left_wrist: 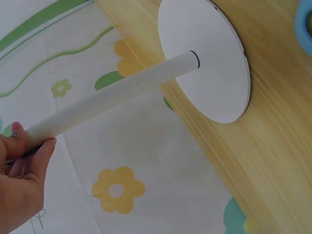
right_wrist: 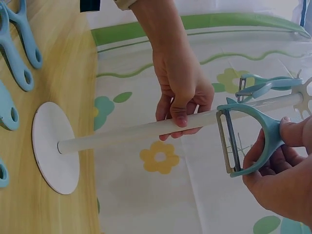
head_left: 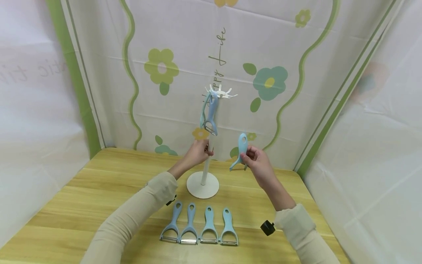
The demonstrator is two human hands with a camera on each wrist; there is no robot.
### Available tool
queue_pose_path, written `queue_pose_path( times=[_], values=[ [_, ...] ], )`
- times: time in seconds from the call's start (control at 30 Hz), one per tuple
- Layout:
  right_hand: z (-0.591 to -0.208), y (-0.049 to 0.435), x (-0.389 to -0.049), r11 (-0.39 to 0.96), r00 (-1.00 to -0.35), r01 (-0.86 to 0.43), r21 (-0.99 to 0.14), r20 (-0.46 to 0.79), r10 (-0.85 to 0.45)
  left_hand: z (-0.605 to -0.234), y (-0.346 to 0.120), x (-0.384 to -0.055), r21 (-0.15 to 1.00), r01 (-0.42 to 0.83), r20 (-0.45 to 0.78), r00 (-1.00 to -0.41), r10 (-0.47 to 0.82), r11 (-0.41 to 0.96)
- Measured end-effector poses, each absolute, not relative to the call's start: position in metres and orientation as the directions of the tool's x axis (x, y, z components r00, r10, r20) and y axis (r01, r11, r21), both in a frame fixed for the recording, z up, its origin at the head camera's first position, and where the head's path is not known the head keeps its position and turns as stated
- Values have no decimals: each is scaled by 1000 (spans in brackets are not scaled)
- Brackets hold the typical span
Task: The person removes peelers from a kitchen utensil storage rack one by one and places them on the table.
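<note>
A white stand (head_left: pixel 203 185) with a round base rises from the wooden table, its top a ring of hooks (head_left: pixel 224 94). Two blue peelers hang from the hooks, the nearer peeler (head_left: pixel 212 110) in front of a greener one (head_left: pixel 203 114). My left hand (head_left: pixel 198 152) grips the stand's pole (left_wrist: pixel 112 100) below them, thumb and fingers around it. To the right of the pole, my right hand (head_left: pixel 259 163) pinches a light blue peeler (head_left: pixel 243 145), its holed handle end up and its blade end down. In the right wrist view that peeler's blade (right_wrist: pixel 229 141) faces the pole.
On the table in front of the base lie several blue peelers (head_left: pixel 209 223) in a row, handles pointing at the stand. Behind the table hangs a white cloth (head_left: pixel 184 99) printed with flowers; more cloth (head_left: pixel 372 146) borders the right side.
</note>
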State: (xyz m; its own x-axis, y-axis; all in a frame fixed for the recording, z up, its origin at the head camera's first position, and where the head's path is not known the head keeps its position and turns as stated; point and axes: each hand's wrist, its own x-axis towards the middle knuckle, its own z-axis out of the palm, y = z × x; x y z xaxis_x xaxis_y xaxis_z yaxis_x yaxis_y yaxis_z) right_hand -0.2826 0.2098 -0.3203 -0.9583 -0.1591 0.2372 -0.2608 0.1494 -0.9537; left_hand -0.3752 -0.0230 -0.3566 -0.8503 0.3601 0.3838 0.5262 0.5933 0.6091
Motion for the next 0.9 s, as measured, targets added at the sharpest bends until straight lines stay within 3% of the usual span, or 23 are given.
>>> queue_pose_path(
  times=[0.9],
  values=[
    [-377,225,-254,215,-988,-106,-971,79,-131,-357,-23,-375,637,514,370,-858,357,574]
  ],
)
